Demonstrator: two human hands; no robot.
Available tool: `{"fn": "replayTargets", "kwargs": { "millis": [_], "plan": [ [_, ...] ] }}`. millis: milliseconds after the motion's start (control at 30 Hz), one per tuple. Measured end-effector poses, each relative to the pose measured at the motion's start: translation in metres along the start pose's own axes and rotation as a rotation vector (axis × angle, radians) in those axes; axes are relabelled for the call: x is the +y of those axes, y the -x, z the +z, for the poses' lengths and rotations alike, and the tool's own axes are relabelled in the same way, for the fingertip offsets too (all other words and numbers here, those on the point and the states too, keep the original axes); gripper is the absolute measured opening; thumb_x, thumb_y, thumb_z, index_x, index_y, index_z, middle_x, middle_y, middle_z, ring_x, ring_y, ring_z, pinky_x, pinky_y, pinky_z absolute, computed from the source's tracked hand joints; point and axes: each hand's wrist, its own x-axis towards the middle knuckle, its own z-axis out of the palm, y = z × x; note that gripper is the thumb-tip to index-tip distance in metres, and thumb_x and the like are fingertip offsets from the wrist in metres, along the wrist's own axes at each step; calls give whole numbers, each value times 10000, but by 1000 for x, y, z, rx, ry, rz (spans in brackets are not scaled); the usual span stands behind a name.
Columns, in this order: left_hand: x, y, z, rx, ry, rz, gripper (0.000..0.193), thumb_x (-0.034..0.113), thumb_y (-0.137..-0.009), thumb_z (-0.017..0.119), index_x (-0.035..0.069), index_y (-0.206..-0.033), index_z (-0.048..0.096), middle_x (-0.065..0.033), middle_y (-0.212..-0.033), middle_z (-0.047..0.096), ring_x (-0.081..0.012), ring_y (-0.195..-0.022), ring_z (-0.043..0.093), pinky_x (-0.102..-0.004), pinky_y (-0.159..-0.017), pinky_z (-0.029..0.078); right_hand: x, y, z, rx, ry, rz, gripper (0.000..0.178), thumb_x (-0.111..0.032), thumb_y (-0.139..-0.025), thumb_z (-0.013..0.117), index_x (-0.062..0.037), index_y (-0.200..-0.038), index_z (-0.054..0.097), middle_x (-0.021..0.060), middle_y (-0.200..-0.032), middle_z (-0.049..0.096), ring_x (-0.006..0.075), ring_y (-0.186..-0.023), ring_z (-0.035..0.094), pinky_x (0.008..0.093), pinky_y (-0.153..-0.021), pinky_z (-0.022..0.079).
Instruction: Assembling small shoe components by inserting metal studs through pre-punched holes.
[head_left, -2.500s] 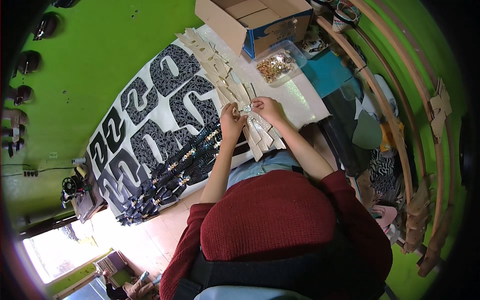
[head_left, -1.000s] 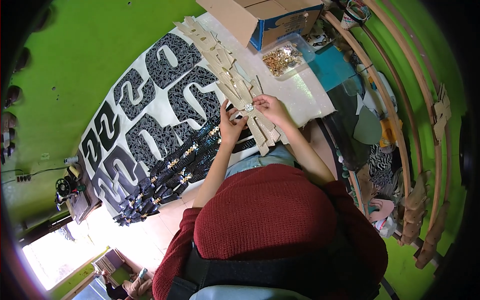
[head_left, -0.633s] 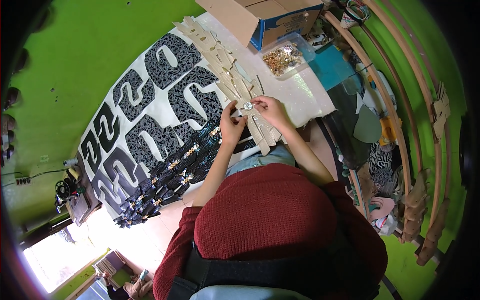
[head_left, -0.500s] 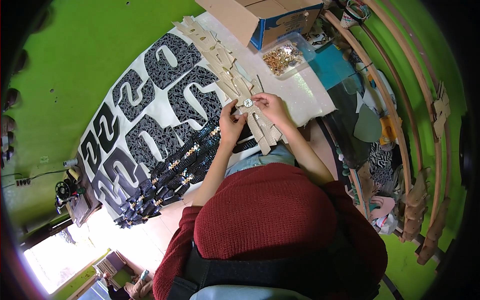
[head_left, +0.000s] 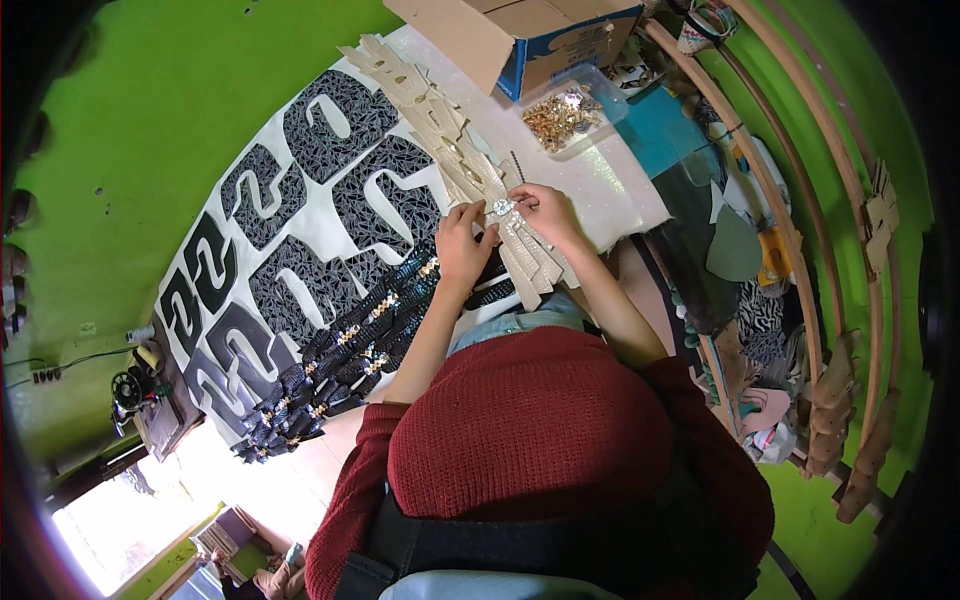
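Observation:
A round, silvery jewelled ornament (head_left: pixel 502 208) sits across a beige strap (head_left: pixel 522 247) with a scaly texture, between my two hands. My right hand (head_left: pixel 545 212) is closed, thumb and fingertips pinching the ornament's right side. On the other side, my left hand (head_left: pixel 464 250) has its fingers bent and closed on the strap's left edge, close to the ornament. More beige straps (head_left: pixel 425 100) lie overlapped in a long row beyond my hands, several bearing gold-coloured ornaments. Black strips with shiny trim (head_left: pixel 375 325) are bundled beside my left forearm.
Black patterned cut-out pieces (head_left: pixel 340 125) cover the white tabletop's left side. A clear plastic tub (head_left: pixel 568 118) of gold-coloured ornaments stands at the far right, near an open cardboard box (head_left: pixel 560 40). Curved wooden rails (head_left: pixel 790 220) run along the right. Another person (head_left: pixel 275 580) appears at lower left.
The ornament and both hands have shifted very slightly to the right. My left fingers have come in nearer to the ornament, and my right hand still pinches it.

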Motion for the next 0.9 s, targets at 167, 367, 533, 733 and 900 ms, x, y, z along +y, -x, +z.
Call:
{"fn": "replayTargets", "kwargs": {
  "millis": [167, 367, 533, 733, 900],
  "plan": [
    [6, 0, -3, -54, -150, -48, 425, 254, -696, 689, 151, -1099, 605, -72, -1107, 511, -281, -1019, 462, -397, -842, 365, 9, 0, 0, 9, 34, 28, 175, -3, -768, 581, -12, -935, 632, 97, -838, 661, 155, -769, 632, 262, -691, 491],
    [12, 3, -3, -14, -272, 4, 415, 387, -753, 630, 217, -1131, 596, -98, -1236, 432, -318, -1156, 342, -501, -914, 256, 1, 4, 2, 34, 79, 23, 182, -10, -765, 593, -17, -943, 631, 107, -839, 660, 173, -758, 637, 267, -690, 494],
    [25, 6, -2, 1, -382, 5, 509, 411, -761, 606, 212, -1221, 516, -121, -1316, 364, -331, -1227, 269, -611, -899, 211, 5, 6, 5, 145, 19, -28, 200, -7, -766, 605, -15, -965, 620, 114, -831, 661, 188, -757, 644, 272, -680, 496],
    [19, 5, 6, -199, -421, -11, 592, 465, -802, 540, 195, -1313, 413, -93, -1448, 217, -363, -1338, 103, -687, -930, 140, 11, 5, 6, 127, 35, -30, 213, -36, -756, 638, -7, -965, 611, 114, -833, 661, 190, -761, 647, 273, -670, 499],
    [17, 5, 7, -233, -460, -32, 607, 478, -824, 501, 185, -1340, 371, -72, -1455, 213, -358, -1349, 70, -701, -936, 111, 12, 5, 5, 106, 102, -36, 249, -98, -724, 684, -25, -952, 615, 110, -828, 656, 201, -738, 640, 283, -666, 496]
  ]
}}
